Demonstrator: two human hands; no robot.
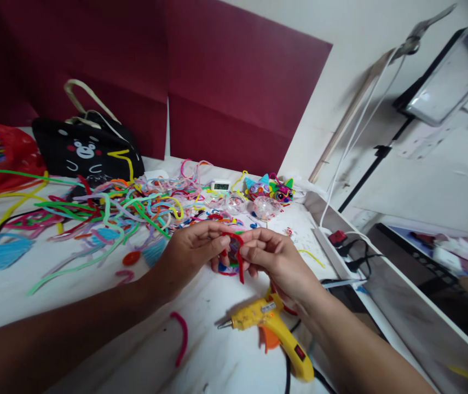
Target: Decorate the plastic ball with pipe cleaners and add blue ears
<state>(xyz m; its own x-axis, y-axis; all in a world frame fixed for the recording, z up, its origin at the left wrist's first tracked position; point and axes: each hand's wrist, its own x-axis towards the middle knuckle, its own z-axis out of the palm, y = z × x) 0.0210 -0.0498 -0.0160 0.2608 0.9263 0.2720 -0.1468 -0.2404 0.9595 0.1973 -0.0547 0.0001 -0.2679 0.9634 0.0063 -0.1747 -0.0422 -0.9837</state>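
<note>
Both hands meet near the middle of the view. My left hand (195, 249) pinches one side of a bent red pipe cleaner (241, 265), thumb and fingertips pressed together. On its other side my right hand (272, 254) grips the same piece. A small multicoloured piece (227, 269) with blue, green and purple parts shows behind the red strand, partly hidden by the fingers. Below the hands lies a yellow glue gun (258, 313), its nozzle pointing left. A short magenta pipe cleaner (183, 339) rests on the white table (135, 350).
Tangled pipe cleaners (135, 210) cover the left and back of the table. Behind them are a black bag (90, 148), a small clock (220, 186) and two colourful animal-face crafts (282, 191). At right stand a power strip (334, 254) with cables and a lamp (449, 76).
</note>
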